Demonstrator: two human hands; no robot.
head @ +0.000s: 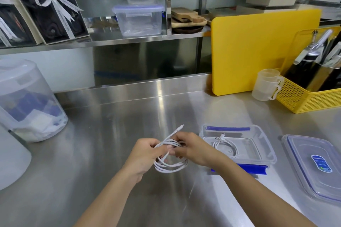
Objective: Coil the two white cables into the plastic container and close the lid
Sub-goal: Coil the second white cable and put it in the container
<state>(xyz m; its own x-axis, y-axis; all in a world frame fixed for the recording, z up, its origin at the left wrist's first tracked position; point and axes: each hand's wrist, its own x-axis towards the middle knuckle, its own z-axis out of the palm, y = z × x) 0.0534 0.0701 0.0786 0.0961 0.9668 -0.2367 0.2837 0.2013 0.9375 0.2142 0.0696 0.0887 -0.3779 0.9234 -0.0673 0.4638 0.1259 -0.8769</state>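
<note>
A white cable [170, 166] is wound into several loops and held above the steel counter by both hands. My left hand [145, 155] pinches the loops on the left. My right hand [191, 148] grips them on the right. One plug end sticks up past my fingers. Another white cable [218, 141] lies coiled inside the open clear plastic container [265, 145], just right of my right hand. The container's blue-edged lid [313, 167] lies flat on the counter further right.
A yellow cutting board [258, 49] leans at the back right beside a yellow basket [306, 97] and a measuring cup [265, 84]. Large translucent tubs [27, 97] stand at the left. Lidded containers [140, 18] sit on the shelf behind.
</note>
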